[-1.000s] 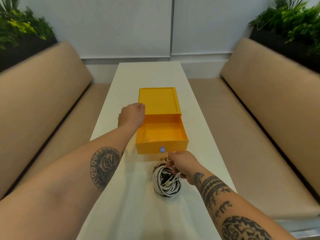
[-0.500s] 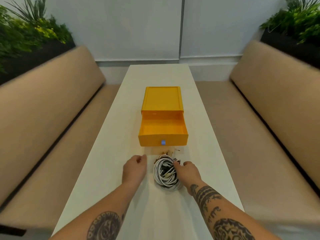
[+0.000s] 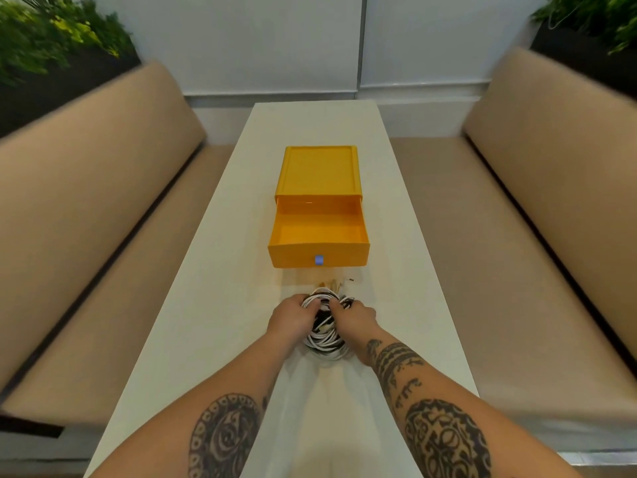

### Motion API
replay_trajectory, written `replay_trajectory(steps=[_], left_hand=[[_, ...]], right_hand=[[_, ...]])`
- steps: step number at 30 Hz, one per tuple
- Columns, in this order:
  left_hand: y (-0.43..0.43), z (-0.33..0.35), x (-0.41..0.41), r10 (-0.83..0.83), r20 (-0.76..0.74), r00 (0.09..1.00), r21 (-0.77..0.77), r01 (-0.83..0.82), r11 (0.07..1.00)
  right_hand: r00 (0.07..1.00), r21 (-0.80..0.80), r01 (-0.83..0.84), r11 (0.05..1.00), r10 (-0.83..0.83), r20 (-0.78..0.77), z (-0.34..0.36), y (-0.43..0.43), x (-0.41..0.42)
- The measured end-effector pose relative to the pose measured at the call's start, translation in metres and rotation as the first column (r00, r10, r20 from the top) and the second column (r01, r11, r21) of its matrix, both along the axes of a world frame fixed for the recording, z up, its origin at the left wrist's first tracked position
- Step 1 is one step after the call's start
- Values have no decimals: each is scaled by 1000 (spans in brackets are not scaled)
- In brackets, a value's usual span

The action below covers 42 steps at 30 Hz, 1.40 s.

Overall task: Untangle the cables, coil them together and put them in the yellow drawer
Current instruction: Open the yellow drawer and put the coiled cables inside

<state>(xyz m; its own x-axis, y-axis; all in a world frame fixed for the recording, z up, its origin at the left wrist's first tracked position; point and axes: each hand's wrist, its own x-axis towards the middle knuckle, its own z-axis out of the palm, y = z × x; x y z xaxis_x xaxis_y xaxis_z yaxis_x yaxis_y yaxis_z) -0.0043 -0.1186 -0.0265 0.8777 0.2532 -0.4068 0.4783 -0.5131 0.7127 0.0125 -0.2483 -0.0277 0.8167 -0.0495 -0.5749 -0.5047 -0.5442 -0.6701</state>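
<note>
A coil of white and black cables point(image 3: 325, 341) lies on the white table point(image 3: 213, 339), just in front of the yellow drawer box point(image 3: 319, 205). Its drawer point(image 3: 319, 258) is pulled out toward me, with nothing inside and a small blue tab on its front. My left hand point(image 3: 293, 317) grips the coil's left side, fingers curled over the loops. On the coil's right side, my right hand point(image 3: 355, 319) grips the loops the same way. A few cable plugs point(image 3: 336, 283) stick out past the coil toward the drawer.
Beige padded benches point(image 3: 103, 215) point(image 3: 537, 208) run along both sides of the long table. Dark planters with green plants point(image 3: 58, 39) point(image 3: 593, 22) stand behind the backrests. A white panelled wall closes the far end.
My left hand came back from the drawer box to the coil and now grips its left side. My right hand shifted its hold onto the coil's right side. The view tilted down slightly.
</note>
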Motion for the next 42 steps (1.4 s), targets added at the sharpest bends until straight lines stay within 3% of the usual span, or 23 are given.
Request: replay_trajectory(steps=[3, 6, 12, 17, 29, 37, 42], left_hand=[[2, -5, -3, 51, -3, 999, -107, -51, 993], [-3, -2, -6, 88, 11, 996, -235, -83, 968], [-17, 1, -12, 81, 41, 996, -370, -61, 927], [-39, 16, -9, 60, 32, 998, -469, -38, 882], [-79, 90, 6, -111, 100, 989, -526, 147, 838], [-53, 154, 41, -20, 276, 961, -514, 165, 842], [-11, 177, 68, 59, 264, 963, -480, 78, 874]], right_hand=[[999, 67, 28, 997, -31, 45, -5, -1, -6], [989, 256, 75, 964, -105, 106, -4, -7, -11], [982, 455, 123, 882, -175, 73, -14, -30, -17], [961, 636, 201, 745, -277, 20, -8, -59, -16], [972, 775, 130, 619, -235, 25, 51, -128, 1], [984, 878, 40, 477, -173, 49, 124, -94, 44], [992, 907, 74, 415, -121, -25, 154, -43, 75]])
